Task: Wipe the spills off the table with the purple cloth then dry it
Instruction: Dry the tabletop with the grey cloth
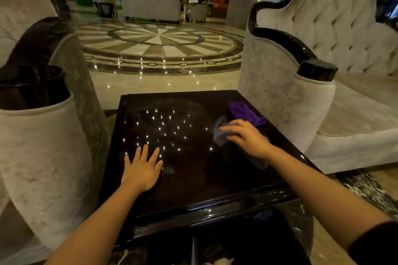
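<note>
A dark glossy square table (193, 178) stands in front of me, with ceiling lights reflected in its top. A crumpled purple cloth (245, 113) lies near the table's far right corner. My right hand (245, 137) presses down on a pale grey cloth (219, 133) just in front of the purple one, fingers spread over it; the cloth looks blurred. My left hand (142, 168) rests flat on the table's left side, fingers apart, holding nothing. Faint smears show near the far edge of the tabletop.
Pale upholstered armchairs with dark glossy trim flank the table, one on the left (43, 146) and one on the right (312, 60). Beyond the table lies a polished marble floor (159, 49) with a round pattern, and more seating stands far back.
</note>
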